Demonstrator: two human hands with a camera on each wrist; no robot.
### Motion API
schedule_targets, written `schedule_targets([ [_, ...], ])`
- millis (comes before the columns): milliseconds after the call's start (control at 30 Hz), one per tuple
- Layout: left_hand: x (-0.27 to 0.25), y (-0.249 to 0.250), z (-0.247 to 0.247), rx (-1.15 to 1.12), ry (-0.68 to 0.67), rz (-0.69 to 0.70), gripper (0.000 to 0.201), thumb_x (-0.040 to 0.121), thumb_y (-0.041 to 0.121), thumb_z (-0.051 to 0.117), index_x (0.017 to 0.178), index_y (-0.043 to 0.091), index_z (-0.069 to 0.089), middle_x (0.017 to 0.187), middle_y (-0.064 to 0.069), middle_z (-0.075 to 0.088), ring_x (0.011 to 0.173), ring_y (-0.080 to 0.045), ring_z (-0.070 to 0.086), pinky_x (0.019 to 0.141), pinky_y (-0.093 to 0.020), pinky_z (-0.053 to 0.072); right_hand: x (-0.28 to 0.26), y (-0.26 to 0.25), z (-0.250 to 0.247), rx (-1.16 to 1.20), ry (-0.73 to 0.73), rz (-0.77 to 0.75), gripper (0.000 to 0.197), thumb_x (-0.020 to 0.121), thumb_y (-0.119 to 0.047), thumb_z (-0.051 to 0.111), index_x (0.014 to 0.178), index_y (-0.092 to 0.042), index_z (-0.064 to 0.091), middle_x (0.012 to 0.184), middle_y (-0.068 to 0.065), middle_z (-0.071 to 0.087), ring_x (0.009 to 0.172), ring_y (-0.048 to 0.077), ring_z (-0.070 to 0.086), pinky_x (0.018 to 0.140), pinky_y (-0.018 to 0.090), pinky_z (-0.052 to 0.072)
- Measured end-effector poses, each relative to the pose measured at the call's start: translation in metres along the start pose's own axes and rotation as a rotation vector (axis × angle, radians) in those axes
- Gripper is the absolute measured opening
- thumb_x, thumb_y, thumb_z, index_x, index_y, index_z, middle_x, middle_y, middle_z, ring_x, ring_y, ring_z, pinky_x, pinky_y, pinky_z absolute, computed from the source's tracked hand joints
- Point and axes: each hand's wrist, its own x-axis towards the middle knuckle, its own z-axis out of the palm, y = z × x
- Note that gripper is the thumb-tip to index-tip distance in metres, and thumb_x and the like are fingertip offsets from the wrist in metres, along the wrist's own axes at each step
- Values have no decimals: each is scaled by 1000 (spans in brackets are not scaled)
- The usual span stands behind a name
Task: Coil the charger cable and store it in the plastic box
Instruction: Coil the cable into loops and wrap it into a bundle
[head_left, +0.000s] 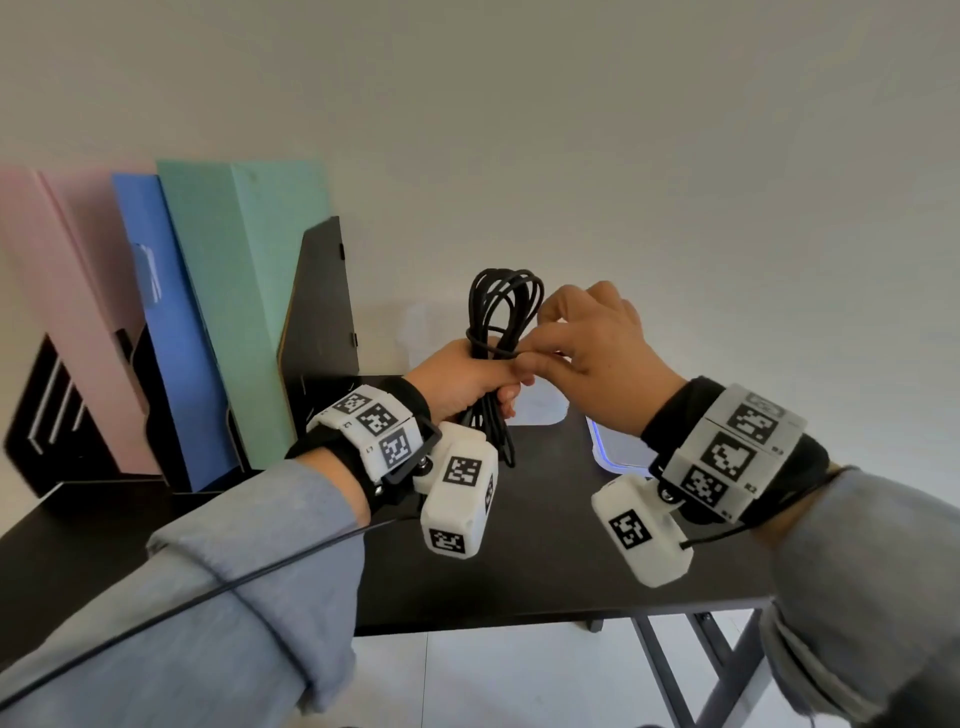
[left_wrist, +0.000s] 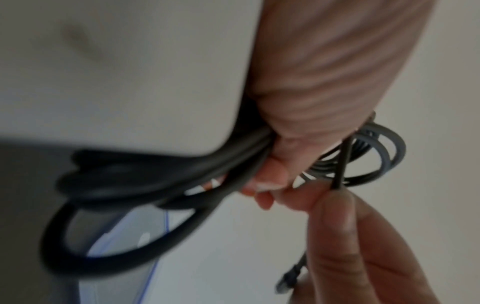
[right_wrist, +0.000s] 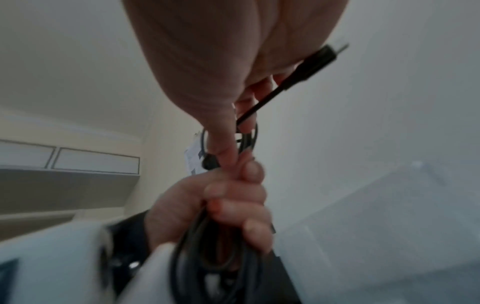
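A black charger cable (head_left: 501, 306) is gathered into a long bundle of loops, held upright above the black table (head_left: 545, 545). My left hand (head_left: 462, 379) grips the bundle round its middle, loops sticking out above and below the fist. My right hand (head_left: 587, 358) pinches the cable's free end, which runs once across the bundle just above the left fist. In the right wrist view the plug end (right_wrist: 322, 57) sticks out past the right fingers. The clear plastic box (head_left: 618, 447) with a blue-tinted rim lies on the table behind the hands, mostly hidden.
Pink, blue (head_left: 171, 332) and green (head_left: 244, 306) folders stand in a black file rack (head_left: 322, 306) at the table's left back. A white wall rises behind. The table's front edge and metal legs (head_left: 691, 670) show below my arms.
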Motion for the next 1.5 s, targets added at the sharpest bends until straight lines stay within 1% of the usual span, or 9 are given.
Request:
schedule_targets([
  [167,-2,-2,0,7,-2,2,19,87,18,61,70,10,60,43,5,47,47,-13,47,60,-28,46,-1,11,-6,58,-30,-51,35,81,-49,52,83,-24,76,68,-12,35,78,17,38,67,19,29],
  [300,-4,-3,-3,-188,13,8,22,90,12,57,68,15,54,41,7,43,42,-10,42,58,-28,43,-6,24,-6,134,-104,133,20,88,-27,60,86,-14,76,65,-10,40,66,12,43,61,9,33],
  [400,-4,-5,0,-187,-24,12,27,90,18,59,64,16,53,41,6,44,41,-10,43,57,-28,44,-6,28,-4,117,-104,189,22,91,-21,56,91,-8,74,72,-2,52,68,16,48,62,12,34],
  [567,1,-3,11,-244,-53,2,54,62,66,52,74,13,46,38,7,40,37,-9,42,53,-24,47,1,28,8,315,-12,387,20,90,-19,56,90,-6,72,78,9,70,71,22,66,78,29,54],
  [733,3,-4,15,-290,-28,-31,43,95,47,35,69,14,46,37,7,38,37,-11,39,53,-26,44,3,23,18,829,-23,587,18,87,-9,58,98,-1,70,85,12,72,79,20,72,78,23,59],
  [933,4,-9,17,-240,-89,-21,38,84,47,41,69,13,45,37,7,39,36,-11,40,53,-27,44,7,13,17,1304,-41,734,28,91,-20,43,87,-2,63,77,10,63,72,22,61,76,28,52],
  [1033,5,-9,17,-226,-101,-40,38,85,48,40,68,14,46,38,8,39,37,-10,41,55,-27,45,9,16,18,1361,-33,734,32,93,-29,44,97,-4,61,82,7,61,74,18,59,81,30,48],
  [1233,8,-14,17,-218,-85,-76,39,89,47,39,69,14,45,38,8,39,38,-10,40,55,-27,44,8,16,21,1259,-26,693,21,90,-7,47,86,-7,68,84,11,65,81,22,62,91,34,51],
  [1500,4,-18,18,-213,-101,-133,41,97,39,33,67,14,43,38,7,38,38,-10,38,53,-25,42,1,23,14,1371,-187,862,26,87,4,47,76,-7,68,69,4,68,64,10,65,60,16,50],
])
